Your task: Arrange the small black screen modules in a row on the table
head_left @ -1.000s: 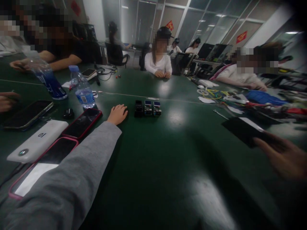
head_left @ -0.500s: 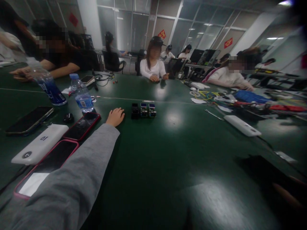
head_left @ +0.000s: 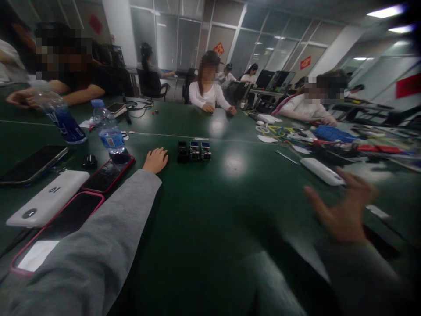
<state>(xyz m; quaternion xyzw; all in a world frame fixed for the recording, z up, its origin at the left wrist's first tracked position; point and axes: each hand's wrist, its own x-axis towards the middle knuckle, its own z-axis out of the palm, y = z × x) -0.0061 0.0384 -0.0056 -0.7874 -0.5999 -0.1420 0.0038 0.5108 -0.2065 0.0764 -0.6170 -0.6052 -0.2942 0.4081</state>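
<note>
green tabletop [head_left: 210, 210] is stretching beneath both hands. the left hand [head_left: 156, 160] is resting palm down, its fingers loosely spread, just beside three small devices [head_left: 194, 151] that are standing in a row. the right hand [head_left: 344, 208], blurring, is holding its thumb and fingers wide apart near a white oblong case [head_left: 322, 171]. a grey sleeve [head_left: 131, 215] is partly covering a pink-edged phone [head_left: 77, 213].

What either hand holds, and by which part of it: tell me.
Nothing is visibly held: the left hand lies palm-down on the green table, and the right hand is open and blurred, with fingers spread.
</note>
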